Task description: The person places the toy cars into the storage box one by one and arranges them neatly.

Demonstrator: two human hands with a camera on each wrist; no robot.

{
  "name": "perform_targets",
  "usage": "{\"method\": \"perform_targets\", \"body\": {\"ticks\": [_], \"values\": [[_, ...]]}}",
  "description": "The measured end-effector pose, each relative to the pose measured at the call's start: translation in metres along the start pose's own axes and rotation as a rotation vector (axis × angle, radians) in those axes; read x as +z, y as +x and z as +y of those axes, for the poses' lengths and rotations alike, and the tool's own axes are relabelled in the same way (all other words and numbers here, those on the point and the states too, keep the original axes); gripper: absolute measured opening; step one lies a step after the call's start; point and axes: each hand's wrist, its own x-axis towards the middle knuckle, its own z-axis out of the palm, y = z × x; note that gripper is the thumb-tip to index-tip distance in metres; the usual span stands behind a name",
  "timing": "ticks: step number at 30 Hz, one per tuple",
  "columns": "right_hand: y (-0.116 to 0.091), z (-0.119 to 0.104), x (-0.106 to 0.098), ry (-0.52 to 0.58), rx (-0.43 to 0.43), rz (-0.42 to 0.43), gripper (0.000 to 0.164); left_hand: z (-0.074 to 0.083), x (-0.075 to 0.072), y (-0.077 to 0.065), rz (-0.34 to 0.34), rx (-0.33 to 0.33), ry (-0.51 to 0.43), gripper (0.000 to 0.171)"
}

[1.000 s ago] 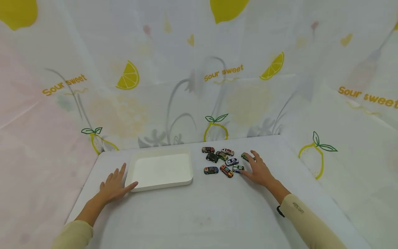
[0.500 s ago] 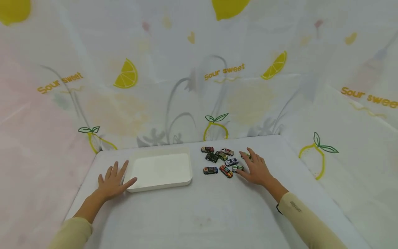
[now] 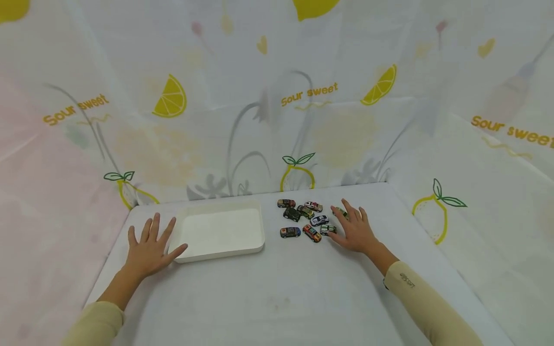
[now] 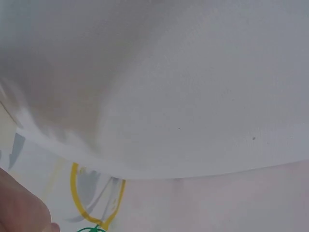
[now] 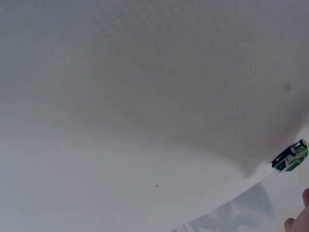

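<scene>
In the head view my left hand (image 3: 147, 252) is spread wide at the left side of a white rectangular tray (image 3: 218, 252), its thumb by the front left corner. Whether it touches the tray I cannot tell. My right hand (image 3: 356, 231) hovers with fingers apart at the right of a cluster of small toy cars. Its index finger partly covers a green toy car (image 3: 339, 211); the thumb is beside a white-and-green toy car (image 3: 328, 230). Neither hand holds anything. The right wrist view catches a green toy car (image 5: 291, 157) near my fingertips (image 5: 301, 220).
Several other toy cars lie between tray and right hand, among them an orange one (image 3: 312, 233), a blue one (image 3: 290, 232) and a white one (image 3: 320, 220). A white cloth covers the table (image 3: 268, 298). Lemon-printed curtains (image 3: 259, 134) stand behind and beside it.
My left hand has shifted slightly left and its fingers have spread further. The right hand's fingers have opened out a little over the same cars. The head view has tilted slightly. The cars stay put.
</scene>
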Motion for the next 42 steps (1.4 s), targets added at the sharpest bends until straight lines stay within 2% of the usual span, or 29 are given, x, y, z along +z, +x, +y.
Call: {"method": "perform_targets", "body": {"ticks": [3, 8, 12, 15, 20, 27, 34, 42], "values": [[0.000, 0.000, -0.001, 0.005, 0.018, -0.030, 0.076, 0.001, 0.000, 0.001, -0.035, -0.015, -0.032, 0.088], [-0.001, 0.001, 0.002, 0.008, 0.024, -0.095, 0.078, 0.007, 0.006, 0.001, -0.112, -0.059, -0.144, 0.092], [-0.004, 0.002, 0.005, 0.025, 0.011, -0.085, 0.080, 0.014, 0.008, 0.001, -0.200, -0.099, -0.229, 0.099], [-0.006, 0.000, 0.008, 0.039, 0.000, -0.074, 0.083, 0.015, 0.009, 0.001, -0.249, -0.119, -0.237, 0.103], [-0.008, -0.003, 0.009, 0.037, 0.003, -0.085, 0.084, 0.014, 0.012, 0.000, -0.293, -0.131, -0.227, 0.110], [-0.006, -0.002, 0.010, 0.068, -0.028, -0.026, 0.086, 0.015, 0.009, 0.004, -0.306, -0.143, -0.266, 0.114], [-0.004, -0.002, 0.011, 0.092, -0.012, -0.054, 0.082, 0.015, 0.006, 0.003, -0.291, -0.144, -0.301, 0.112], [-0.001, -0.007, 0.008, 0.151, 0.008, -0.085, 0.068, 0.014, 0.010, 0.003, -0.292, -0.145, -0.307, 0.111]]}}
